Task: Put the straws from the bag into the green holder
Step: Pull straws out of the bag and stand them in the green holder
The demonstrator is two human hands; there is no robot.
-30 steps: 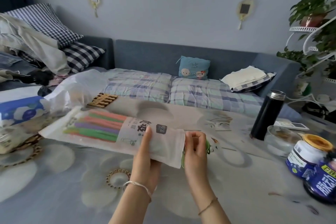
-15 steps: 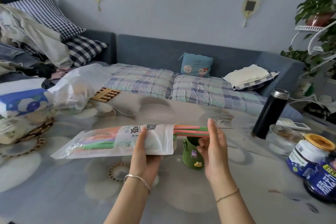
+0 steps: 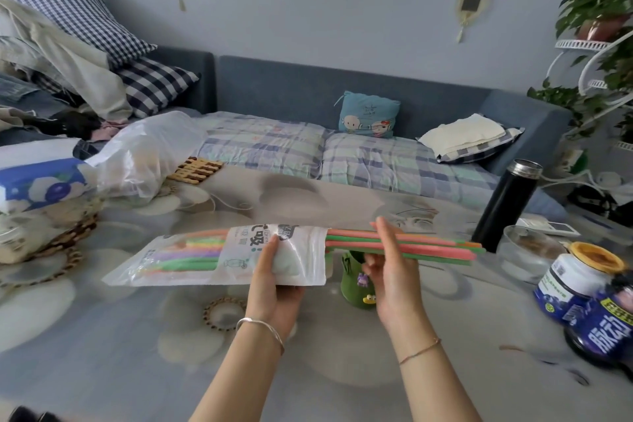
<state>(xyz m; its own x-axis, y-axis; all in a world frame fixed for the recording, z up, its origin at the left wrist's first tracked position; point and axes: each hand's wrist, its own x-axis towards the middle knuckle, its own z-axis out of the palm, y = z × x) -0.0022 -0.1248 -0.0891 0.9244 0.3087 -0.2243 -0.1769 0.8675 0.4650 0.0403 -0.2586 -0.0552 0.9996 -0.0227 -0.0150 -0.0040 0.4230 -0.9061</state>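
A white plastic straw bag (image 3: pixel 205 257) lies level above the table, and my left hand (image 3: pixel 275 276) grips it from below near its open right end. Pink, orange and green straws (image 3: pixel 442 247) stick out of the bag to the right. My right hand (image 3: pixel 390 260) pinches this bundle near its middle. More coloured straws show through the bag's left half. The green holder (image 3: pixel 354 284) stands upright on the table under the bundle, partly hidden by my right hand.
A black flask (image 3: pixel 505 207), a glass bowl (image 3: pixel 527 250) and two blue jars (image 3: pixel 575 281) stand at the right. A clear plastic bag (image 3: pixel 144 154), a tissue pack (image 3: pixel 41 181) and woven coasters (image 3: pixel 51 247) sit at the left. A sofa runs behind the table.
My right hand has drawn the straw bundle further out of the bag to the right. The bag has stayed roughly level in my left hand.
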